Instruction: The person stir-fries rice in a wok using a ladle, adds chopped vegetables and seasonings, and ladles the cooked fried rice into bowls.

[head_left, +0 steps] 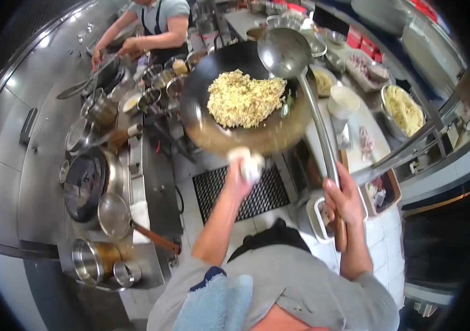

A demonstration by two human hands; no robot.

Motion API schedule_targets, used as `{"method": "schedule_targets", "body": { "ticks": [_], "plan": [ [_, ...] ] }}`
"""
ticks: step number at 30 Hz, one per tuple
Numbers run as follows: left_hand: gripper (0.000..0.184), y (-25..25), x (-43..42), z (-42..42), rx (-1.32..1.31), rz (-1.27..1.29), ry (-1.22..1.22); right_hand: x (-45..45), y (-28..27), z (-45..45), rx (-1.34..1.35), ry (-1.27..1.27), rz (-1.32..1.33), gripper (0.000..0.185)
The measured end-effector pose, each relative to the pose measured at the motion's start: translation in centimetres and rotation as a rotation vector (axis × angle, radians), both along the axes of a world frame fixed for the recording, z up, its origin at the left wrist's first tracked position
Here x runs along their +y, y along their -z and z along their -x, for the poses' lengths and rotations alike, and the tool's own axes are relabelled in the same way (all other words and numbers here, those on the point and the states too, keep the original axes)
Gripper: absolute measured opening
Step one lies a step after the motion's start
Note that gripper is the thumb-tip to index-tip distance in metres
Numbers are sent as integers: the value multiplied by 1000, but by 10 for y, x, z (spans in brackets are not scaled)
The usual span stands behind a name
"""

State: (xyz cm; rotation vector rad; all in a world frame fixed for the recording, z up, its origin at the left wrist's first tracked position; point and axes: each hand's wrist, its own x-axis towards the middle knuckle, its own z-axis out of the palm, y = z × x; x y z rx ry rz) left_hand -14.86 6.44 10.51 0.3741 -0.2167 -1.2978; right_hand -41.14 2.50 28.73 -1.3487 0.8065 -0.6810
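My left hand point(238, 175) is closed round the near edge of a dark wok point(204, 129), with a pale cloth point(252, 167) bunched at the grip. Yellow fried rice point(240, 99) lies heaped in the wok, and a bit of green shows at its right side. My right hand point(345, 201) grips the wooden handle of a long steel ladle point(316, 113). The ladle's round bowl hangs over the wok's far right rim, apart from the rice. The wok is held up off the stove, above the floor, and is slightly blurred.
At left, a steel stove counter point(160, 220) carries a second wok point(86, 182), a strainer point(115, 216) and several pots. A co-worker point(160, 27) handles a pan at the back left. On the right counter stand a white tub point(343, 102) and a bowl of noodles point(403, 110). A black mat point(271, 196) covers the floor.
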Motion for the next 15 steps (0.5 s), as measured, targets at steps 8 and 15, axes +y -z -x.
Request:
{"method": "schedule_targets", "body": {
  "ticks": [8,15],
  "plan": [
    [29,-17,99,25,98,-159,62,52,-19,16,128,104,68,61],
    [15,-36,131,16,-127,-304,1,67,-39,-1,460,36,267,59]
  ]
}}
